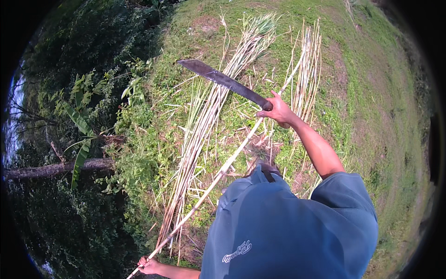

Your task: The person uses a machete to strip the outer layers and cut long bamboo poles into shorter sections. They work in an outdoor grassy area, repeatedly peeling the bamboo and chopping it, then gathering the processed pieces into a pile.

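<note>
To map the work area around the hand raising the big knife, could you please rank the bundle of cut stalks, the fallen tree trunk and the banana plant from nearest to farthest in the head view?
From the right hand:
1. Bundle of cut stalks, on the grass just left.
2. Banana plant, far left in the bushes.
3. Fallen tree trunk, lower left edge.

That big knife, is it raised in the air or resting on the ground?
Raised. The right hand grips the machete by its handle, its blade angled up and away above the cut stalks lying on the grass.

A bundle of stalks (204,121) lies on the grass (367,93), left of a second bundle (309,60).
</note>
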Demonstrator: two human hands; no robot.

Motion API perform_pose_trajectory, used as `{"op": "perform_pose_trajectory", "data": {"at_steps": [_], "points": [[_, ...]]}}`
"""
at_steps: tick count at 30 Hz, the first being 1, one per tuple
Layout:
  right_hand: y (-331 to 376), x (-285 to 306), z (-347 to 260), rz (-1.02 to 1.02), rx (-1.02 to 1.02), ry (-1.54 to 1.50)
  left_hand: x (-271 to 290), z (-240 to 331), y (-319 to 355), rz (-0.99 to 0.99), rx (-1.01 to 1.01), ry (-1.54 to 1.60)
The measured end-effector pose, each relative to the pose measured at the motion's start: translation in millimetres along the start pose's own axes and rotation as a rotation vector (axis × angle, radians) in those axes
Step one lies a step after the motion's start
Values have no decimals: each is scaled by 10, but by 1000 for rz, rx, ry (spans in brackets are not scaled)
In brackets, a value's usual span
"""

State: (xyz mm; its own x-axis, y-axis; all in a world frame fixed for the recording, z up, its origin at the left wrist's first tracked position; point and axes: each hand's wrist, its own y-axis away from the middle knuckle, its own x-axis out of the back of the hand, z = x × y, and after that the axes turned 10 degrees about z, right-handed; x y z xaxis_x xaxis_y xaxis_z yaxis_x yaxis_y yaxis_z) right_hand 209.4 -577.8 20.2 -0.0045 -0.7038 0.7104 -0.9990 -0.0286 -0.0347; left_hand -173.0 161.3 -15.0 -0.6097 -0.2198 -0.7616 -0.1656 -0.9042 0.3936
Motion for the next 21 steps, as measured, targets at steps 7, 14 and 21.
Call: {"op": "perform_pose_trajectory", "data": {"at_steps": [7,14,21], "points": [[-21,417,468,695,-97,118,249,-923,-102,186,-22,-114],[237,-120,596,1039,-366,-538,367,-1998,680,386,145,-493],[449,-394,-162,981,-483,-1217,16,-3053,2394,333,609,-868]]}}
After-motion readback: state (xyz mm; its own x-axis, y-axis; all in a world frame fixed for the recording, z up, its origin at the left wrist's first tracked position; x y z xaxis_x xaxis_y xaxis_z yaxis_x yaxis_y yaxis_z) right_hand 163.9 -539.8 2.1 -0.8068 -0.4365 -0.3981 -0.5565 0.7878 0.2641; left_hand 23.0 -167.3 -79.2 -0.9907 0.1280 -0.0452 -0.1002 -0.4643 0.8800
